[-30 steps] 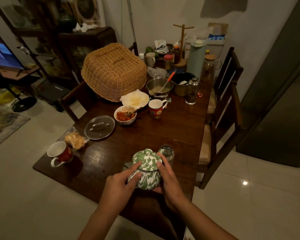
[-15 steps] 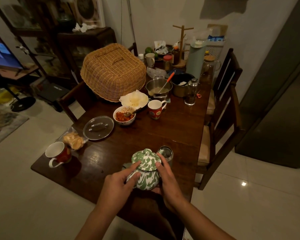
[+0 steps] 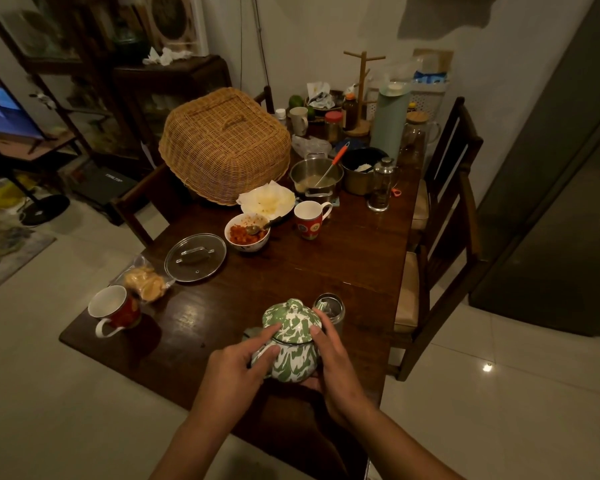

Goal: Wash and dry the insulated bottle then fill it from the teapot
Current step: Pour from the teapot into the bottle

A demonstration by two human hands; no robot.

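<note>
The green-and-white enamel teapot (image 3: 291, 355) stands with its lid on near the front edge of the wooden table (image 3: 326, 268). My left hand (image 3: 234, 370) touches it from the left, with one straight finger on the lid and another on the body. On the right side, my right hand (image 3: 335, 362) wraps the teapot with curled fingers. The steel insulated bottle (image 3: 330, 306) stands open and upright just behind the teapot on the right, partly hidden by my right fingers.
A red mug (image 3: 115, 310), a bag of crackers (image 3: 146, 282) and a glass lid (image 3: 194, 257) lie to the left. Further back are a bowl of food (image 3: 246, 233), another red mug (image 3: 309, 220), pots and a wicker cover (image 3: 224, 143). Chairs (image 3: 440, 271) stand on the right.
Both hands stay on the teapot. The view has shifted very slightly; nothing on the table has moved.
</note>
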